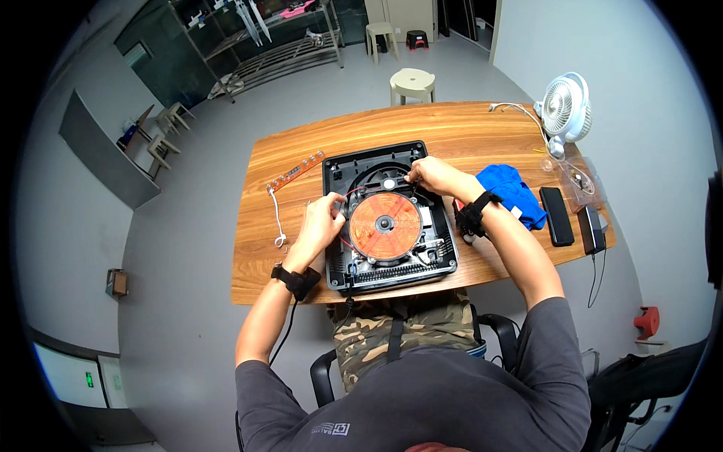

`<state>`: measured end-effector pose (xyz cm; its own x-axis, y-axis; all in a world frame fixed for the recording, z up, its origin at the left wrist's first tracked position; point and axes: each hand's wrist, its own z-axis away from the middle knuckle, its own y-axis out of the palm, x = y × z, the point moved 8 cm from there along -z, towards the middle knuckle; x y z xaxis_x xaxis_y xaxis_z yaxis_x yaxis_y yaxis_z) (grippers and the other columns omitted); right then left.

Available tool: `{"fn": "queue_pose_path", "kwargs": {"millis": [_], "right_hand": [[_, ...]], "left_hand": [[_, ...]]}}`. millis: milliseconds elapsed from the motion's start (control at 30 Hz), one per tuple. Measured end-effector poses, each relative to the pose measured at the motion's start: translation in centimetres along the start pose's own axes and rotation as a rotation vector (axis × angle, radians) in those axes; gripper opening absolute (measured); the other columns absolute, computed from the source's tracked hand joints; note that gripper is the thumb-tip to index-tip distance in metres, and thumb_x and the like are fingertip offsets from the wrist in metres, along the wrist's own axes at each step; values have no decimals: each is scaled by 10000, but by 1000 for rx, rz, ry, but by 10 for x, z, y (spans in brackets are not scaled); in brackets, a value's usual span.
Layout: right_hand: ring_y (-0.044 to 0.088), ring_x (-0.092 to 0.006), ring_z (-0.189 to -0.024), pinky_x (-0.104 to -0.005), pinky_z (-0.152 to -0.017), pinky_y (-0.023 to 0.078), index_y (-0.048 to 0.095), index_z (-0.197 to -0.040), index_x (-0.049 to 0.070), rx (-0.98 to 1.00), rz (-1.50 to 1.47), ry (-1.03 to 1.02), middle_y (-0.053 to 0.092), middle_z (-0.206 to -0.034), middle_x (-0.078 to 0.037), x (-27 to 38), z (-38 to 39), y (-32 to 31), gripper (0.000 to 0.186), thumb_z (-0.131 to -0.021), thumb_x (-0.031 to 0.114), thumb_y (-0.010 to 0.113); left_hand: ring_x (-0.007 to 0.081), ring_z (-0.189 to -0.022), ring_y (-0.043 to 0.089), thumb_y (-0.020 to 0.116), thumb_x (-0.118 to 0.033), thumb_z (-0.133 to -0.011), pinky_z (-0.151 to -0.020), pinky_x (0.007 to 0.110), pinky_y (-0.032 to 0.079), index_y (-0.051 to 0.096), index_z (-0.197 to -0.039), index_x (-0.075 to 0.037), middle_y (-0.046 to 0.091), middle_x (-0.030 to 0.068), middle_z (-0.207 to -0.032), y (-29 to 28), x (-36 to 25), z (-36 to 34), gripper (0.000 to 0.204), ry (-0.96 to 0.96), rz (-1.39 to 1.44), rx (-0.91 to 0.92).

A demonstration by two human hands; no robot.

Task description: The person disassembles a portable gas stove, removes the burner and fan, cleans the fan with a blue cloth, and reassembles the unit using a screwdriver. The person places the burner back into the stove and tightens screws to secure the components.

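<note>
An opened induction cooker with a black housing [337, 265] lies on the table in front of me. A round copper-coloured coil [369, 226] sits in its middle, and behind it is a black cooling fan [373, 175] with a pale round hub. My right hand [440, 178] pinches at the fan's right side, but whatever its fingertips grip is too small to name. At the coil's left edge, close to a thin red wire, my left hand [324, 218] has thumb and fingertips drawn together. Anything between them is hidden.
Left of the housing lies an orange circuit strip [295, 172] with a white cable. To the right are a blue cloth [508, 192], a black phone-like slab [556, 216], a dark box [591, 230], a clear plastic container [581, 184] and a white fan [563, 109].
</note>
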<state>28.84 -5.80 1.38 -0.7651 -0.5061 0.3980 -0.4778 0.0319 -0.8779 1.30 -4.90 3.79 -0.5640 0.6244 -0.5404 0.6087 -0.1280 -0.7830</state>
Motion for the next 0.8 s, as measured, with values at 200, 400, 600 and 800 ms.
{"fn": "queue_pose_path", "kwargs": {"millis": [200, 400, 600, 800], "right_hand": [[702, -367, -1014, -410, -883, 567, 775, -1020, 4, -11, -37, 14, 739, -1017, -191, 0, 0, -1, 287, -748, -61, 708], [702, -370, -1016, -413, -887, 567, 774, -1018, 0, -2, 6, -52, 738, -1024, -201, 5, -2, -2, 280, -755, -58, 697], [700, -367, -1025, -416, -899, 566, 772, -1017, -5, 3, 11, -5, 737, -1038, -204, 3, -1, -2, 276, -769, -57, 664], [702, -365, -1006, -417, -896, 568, 774, -1019, -1, 0, 20, -43, 739, -1031, -193, 6, 0, -4, 304, -767, -74, 623]], "left_hand": [[289, -713, 706, 678, -16, -800, -688, 387, 563, 703, -1061, 22, 694, 170, -765, -2, -3, 2, 265, 1, -21, -95], [332, -771, 719, 678, -23, -796, -737, 420, 578, 719, -1040, 37, 722, 199, -842, 5, 10, 7, 255, 35, -133, -74], [361, -862, 734, 697, -49, -792, -793, 439, 586, 738, -994, 30, 745, 209, -891, 12, 6, 8, 220, -41, -275, 33], [364, -883, 737, 704, -68, -801, -798, 438, 586, 743, -1009, 9, 750, 208, -903, 1, -3, 11, 225, -143, -233, 116]]}}
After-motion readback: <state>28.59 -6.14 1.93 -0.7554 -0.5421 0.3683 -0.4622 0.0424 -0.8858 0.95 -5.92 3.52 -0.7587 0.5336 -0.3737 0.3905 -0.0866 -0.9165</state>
